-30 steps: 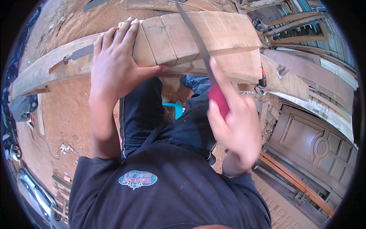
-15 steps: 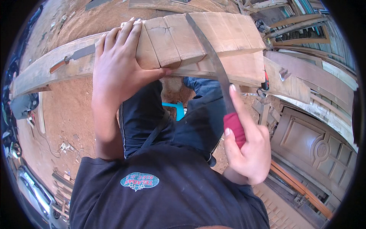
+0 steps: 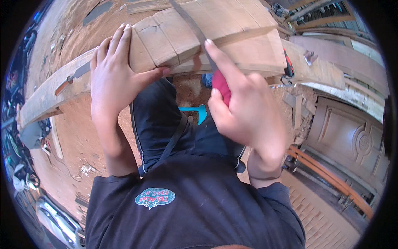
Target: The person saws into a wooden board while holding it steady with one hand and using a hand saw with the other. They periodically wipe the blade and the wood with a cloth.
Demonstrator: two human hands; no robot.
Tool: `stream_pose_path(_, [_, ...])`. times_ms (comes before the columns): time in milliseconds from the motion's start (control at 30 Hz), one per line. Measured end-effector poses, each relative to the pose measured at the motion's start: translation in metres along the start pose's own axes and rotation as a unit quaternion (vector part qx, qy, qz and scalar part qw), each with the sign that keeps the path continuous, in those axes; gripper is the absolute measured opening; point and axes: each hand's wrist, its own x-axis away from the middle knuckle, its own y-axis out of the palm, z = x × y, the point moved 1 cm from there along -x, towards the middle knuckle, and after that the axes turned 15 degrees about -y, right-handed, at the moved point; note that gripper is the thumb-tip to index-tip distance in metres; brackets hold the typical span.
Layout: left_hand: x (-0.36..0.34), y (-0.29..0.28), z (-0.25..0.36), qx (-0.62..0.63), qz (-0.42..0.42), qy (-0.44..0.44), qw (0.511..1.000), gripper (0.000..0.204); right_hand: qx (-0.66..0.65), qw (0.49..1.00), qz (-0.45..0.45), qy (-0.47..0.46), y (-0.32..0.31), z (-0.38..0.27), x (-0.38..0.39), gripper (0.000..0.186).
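Observation:
My left hand (image 3: 114, 79) grips a pale wooden block (image 3: 236, 23) with several cross lines and a crack, fingers over its top and thumb along its near edge. My right hand (image 3: 244, 108) is closed round the red handle (image 3: 221, 89) of a long dark blade (image 3: 191, 25), index finger laid along the metal. The blade lies across the block; I cannot make out its teeth. A wooden-handled flat steel tool (image 3: 66, 85) lies on the long beam (image 3: 43, 101) left of my left hand. A red-and-black tool (image 3: 288, 60) is at the block's right end.
A cyan tool (image 3: 201, 114) lies between my legs over sawdust-covered ground. A carved door panel (image 3: 344, 137), orange planks (image 3: 331, 178) and stacked boards (image 3: 319, 18) are at the right. Motorbikes (image 3: 49, 220) and a grey bundle (image 3: 33, 133) are along the left.
My right hand and blade first came back toward my body, then pushed forward and left across the block. My left hand stays on the block; the view has shifted slightly.

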Motion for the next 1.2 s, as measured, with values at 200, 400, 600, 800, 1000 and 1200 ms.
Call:
stream_pose_path(200, [0.001, -0.004, 0.003, -0.012, 0.013, -0.002, 1.0, 0.116, -0.019, 1.0, 0.01, 0.008, 0.004, 0.007, 0.005, 0.076])
stream_pose_path(400, [-0.001, -0.004, 0.006, -0.013, 0.001, -0.013, 1.0, 0.117, -0.018, 1.0, 0.014, 0.018, 0.004, 0.013, -0.002, 0.081])
stream_pose_path(600, [0.002, -0.006, 0.005, -0.012, -0.002, -0.018, 1.0, 0.118, -0.01, 0.995, -0.056, 0.086, -0.03, -0.024, 0.049, 0.084])
stream_pose_path(800, [-0.002, -0.003, 0.002, 0.002, -0.002, -0.003, 1.0, 0.119, 0.059, 0.998, 0.011, -0.013, 0.002, 0.002, 0.007, 0.08])
stream_pose_path(1000, [0.001, -0.005, 0.003, -0.028, 0.002, -0.002, 1.0, 0.119, -0.005, 0.996, -0.076, 0.055, -0.034, -0.02, 0.047, 0.085])
stream_pose_path(1200, [-0.001, -0.002, 0.003, -0.009, -0.004, -0.005, 1.0, 0.121, 0.015, 0.999, -0.027, 0.022, -0.009, 0.008, 0.009, 0.083])
